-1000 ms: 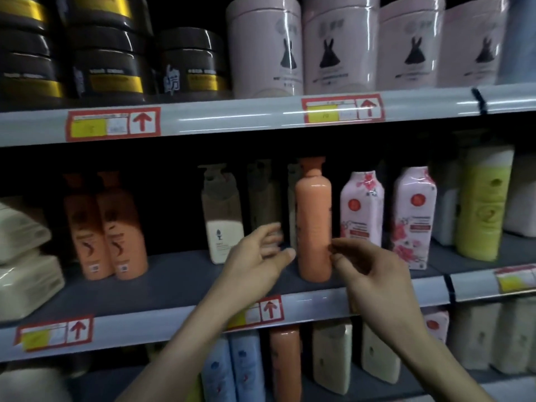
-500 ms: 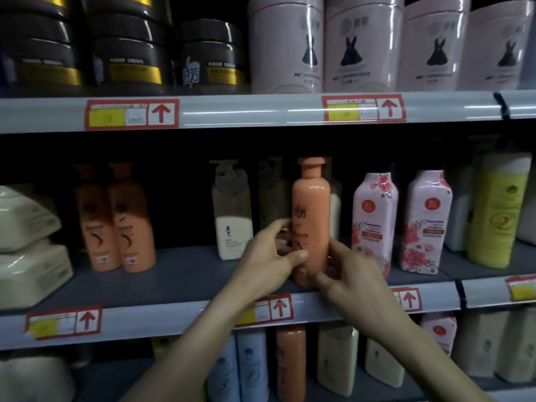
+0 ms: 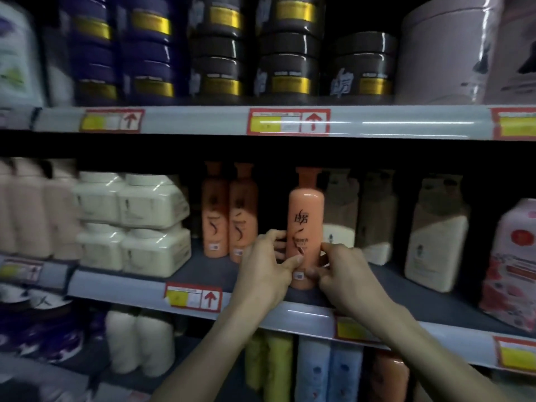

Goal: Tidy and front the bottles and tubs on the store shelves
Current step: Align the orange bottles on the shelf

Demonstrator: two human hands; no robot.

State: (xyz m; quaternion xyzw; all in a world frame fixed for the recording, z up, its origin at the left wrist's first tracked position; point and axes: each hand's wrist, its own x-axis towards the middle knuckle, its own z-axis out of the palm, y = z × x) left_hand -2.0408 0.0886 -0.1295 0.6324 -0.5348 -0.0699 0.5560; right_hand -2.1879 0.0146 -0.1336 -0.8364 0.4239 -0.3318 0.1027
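An orange bottle (image 3: 306, 221) stands upright near the front edge of the middle shelf (image 3: 203, 274), its black-lettered label facing me. My left hand (image 3: 268, 265) grips its lower left side, thumb across the front. My right hand (image 3: 343, 269) pinches the lower right side. Two matching orange bottles (image 3: 229, 210) stand further back to the left.
White tubs (image 3: 130, 224) are stacked in twos at the left. Beige pump bottles (image 3: 435, 233) and a pink floral bottle (image 3: 513, 265) stand to the right. Dark jars (image 3: 287, 47) and a pink canister (image 3: 446, 53) fill the upper shelf. More bottles (image 3: 313, 369) sit below.
Both hands closed onto the orange bottle, and its label now faces forward near the shelf edge. My view has swung left, bringing the white tubs into sight.
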